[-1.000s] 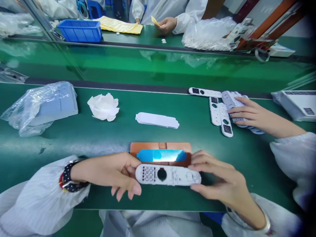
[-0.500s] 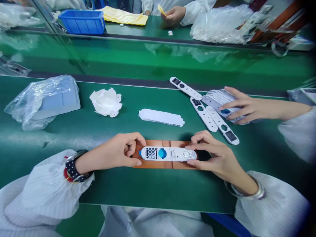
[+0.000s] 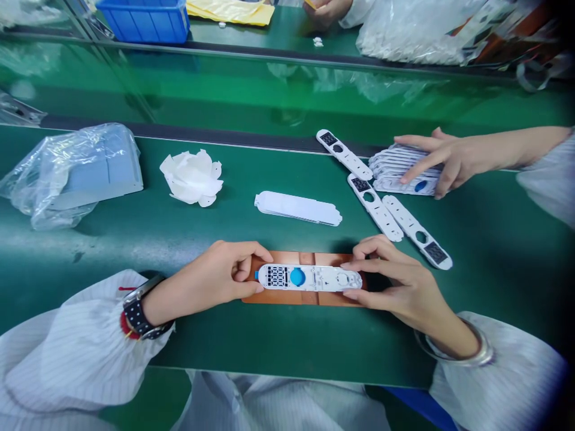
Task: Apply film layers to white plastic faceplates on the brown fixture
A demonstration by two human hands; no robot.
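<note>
A long white panel (image 3: 326,278) with a segmented display window and a blue round spot lies lengthwise over a brown block (image 3: 309,298) in front of me. My left hand (image 3: 238,272) grips its left end between thumb and index finger, the other fingers curled. At the other end, the thumb and fingers of my right hand (image 3: 377,272) are closed on the panel's edges. A small blue tab sticks out at the left tip. Behind the block lies a stack of thin white strips (image 3: 299,208).
Three loose white panels (image 3: 375,206) lie at the right, beside a pile of similar panels (image 3: 402,170) under a co-worker's hand (image 3: 458,157). At the left are a crumpled white paper piece (image 3: 192,178) and a plastic-wrapped bundle (image 3: 103,164). A blue bin (image 3: 144,21) stands beyond the divider.
The co-worker's hand has shifted on the pile, whose panels now stand more evenly together. My hands keep their hold on the panel. The view has tilted slightly down.
</note>
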